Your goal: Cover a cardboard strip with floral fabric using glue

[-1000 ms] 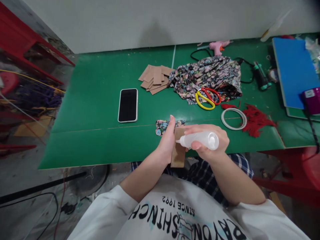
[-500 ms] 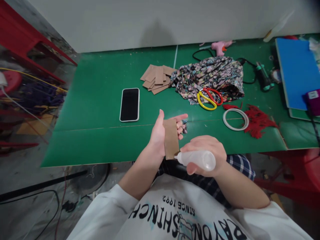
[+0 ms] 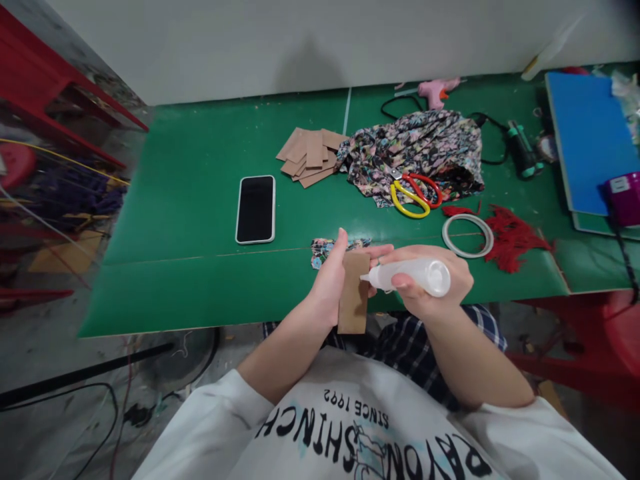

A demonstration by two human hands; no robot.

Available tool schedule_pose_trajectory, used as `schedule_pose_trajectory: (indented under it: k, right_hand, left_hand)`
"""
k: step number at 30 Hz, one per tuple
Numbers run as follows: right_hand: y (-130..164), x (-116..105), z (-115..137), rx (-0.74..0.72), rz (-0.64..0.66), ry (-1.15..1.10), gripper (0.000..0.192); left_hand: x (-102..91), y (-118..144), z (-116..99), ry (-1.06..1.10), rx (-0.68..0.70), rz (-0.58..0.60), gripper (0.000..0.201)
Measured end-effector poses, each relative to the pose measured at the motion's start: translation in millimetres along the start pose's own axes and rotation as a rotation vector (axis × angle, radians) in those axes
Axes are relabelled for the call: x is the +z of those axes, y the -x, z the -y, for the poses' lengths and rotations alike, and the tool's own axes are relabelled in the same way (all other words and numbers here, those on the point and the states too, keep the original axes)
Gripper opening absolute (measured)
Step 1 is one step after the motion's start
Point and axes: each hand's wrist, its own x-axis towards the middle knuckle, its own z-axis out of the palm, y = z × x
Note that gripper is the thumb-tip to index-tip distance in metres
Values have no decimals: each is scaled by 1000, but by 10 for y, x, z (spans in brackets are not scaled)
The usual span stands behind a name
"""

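Note:
A flat rectangle of brown cardboard [image 3: 353, 310] lies across my left hand [image 3: 329, 287], which holds it above the table's front edge with the thumb pointing up. In my right hand [image 3: 440, 273] is a white, translucent squeeze bottle [image 3: 411, 275], tilted so that its narrow nozzle is at the upper right part of the cardboard. Whether liquid is coming out cannot be made out. Just beyond my left hand, a small piece of floral fabric [image 3: 323, 251] rests on the green table [image 3: 190, 287], partly hidden by the hand.
A phone [image 3: 256, 209] lies to the left. Further back are cardboard pieces [image 3: 307, 157], bunched floral cloth [image 3: 415, 147], scissors [image 3: 413, 197] and a pink glue gun [image 3: 437, 92]. On the right are a tape ring [image 3: 467, 236], red yarn scraps [image 3: 515, 240] and a blue board [image 3: 595, 147].
The bottle's nozzle has moved from the cardboard's near end up toward its far end. My left hand and the cardboard have shifted right and slightly nearer, exposing more of the floral piece.

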Motion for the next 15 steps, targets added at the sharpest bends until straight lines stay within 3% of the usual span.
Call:
schedule_pose_trajectory:
  k: [9, 15]
  right_hand:
    - [-11, 14, -54, -23, -59, 103, 18]
    - [2, 15, -73, -8, -56, 84, 19]
  left_hand:
    - [-3, -8, 162, -32, -18, -13, 61]
    - [11, -2, 146, -10, -24, -10, 62]
